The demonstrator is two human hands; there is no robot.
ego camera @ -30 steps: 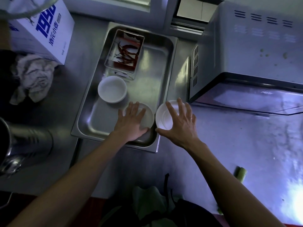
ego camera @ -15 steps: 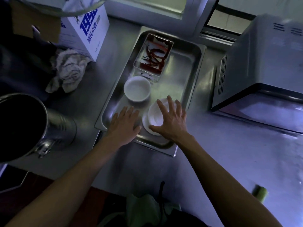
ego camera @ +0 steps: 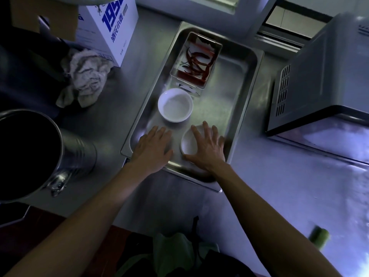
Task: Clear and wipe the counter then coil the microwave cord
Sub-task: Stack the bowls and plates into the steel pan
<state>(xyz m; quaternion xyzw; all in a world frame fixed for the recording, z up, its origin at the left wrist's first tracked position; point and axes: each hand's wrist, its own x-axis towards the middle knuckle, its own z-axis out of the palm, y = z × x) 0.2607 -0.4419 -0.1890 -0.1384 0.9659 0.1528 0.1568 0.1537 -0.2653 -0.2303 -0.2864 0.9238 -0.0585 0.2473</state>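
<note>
Far left of both hands there's a big metal pot (ego camera: pixel 40 154), with a crumpled rag (ego camera: pixel 85 74) beyond it. Left hand (ego camera: pixel 153 148) lies flat with loose fingers in the steel tray (ego camera: pixel 239 108). Right hand (ego camera: pixel 207 148) spreads wide over a small white dish (ego camera: pixel 187 144). Another white bowl (ego camera: pixel 175 104) sits just past the fingertips. Microwave (ego camera: pixel 327 76) is off to the right, on the counter (ego camera: pixel 279 186).

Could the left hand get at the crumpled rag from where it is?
Probably yes: the left hand lies open in the steel tray, and only bare counter separates it from the crumpled grey rag.
</note>
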